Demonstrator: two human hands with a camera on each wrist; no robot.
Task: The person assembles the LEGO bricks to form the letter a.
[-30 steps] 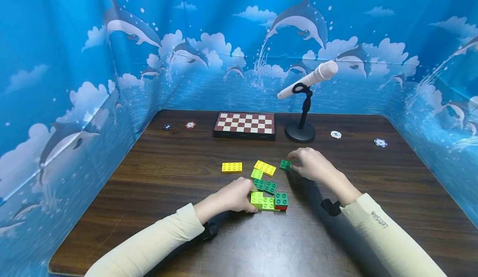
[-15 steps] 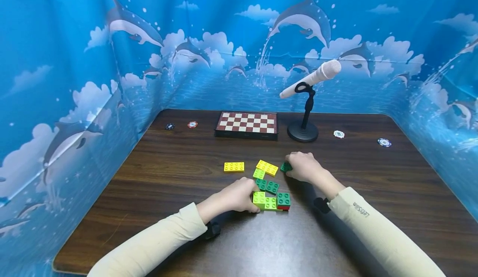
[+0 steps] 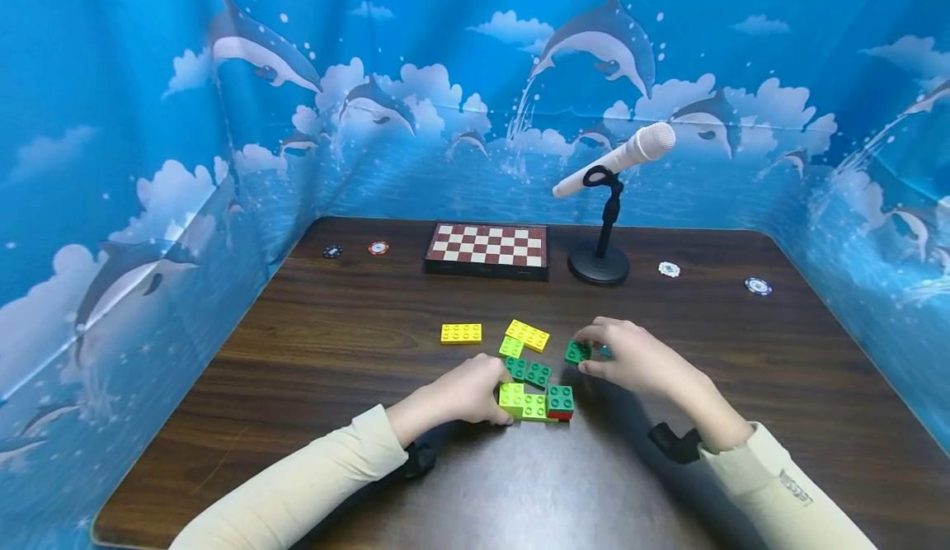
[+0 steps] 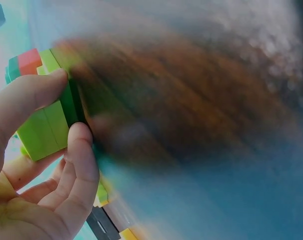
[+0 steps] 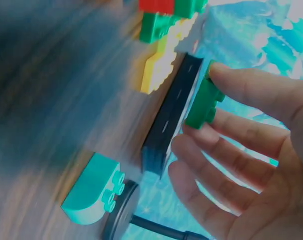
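Observation:
My left hand grips the left end of a small toy-brick build. The build has a lime brick at that end and a dark green brick over red at the other. Thumb and fingertips press on its sides in the left wrist view. With thumb and fingers, my right hand pinches a green brick, held above the table to the build's right rear. Behind the right hand a teal rounded brick is mostly hidden in the head view.
Two dark green bricks, a lime brick and two yellow bricks lie behind the build. Farther back are a checkered board box, a white microphone on a black stand, and several poker chips.
My right hand closed on the green brick, then moved it toward me and slightly right, off the table. The teal brick now shows beside that hand. My left hand stays on the build.

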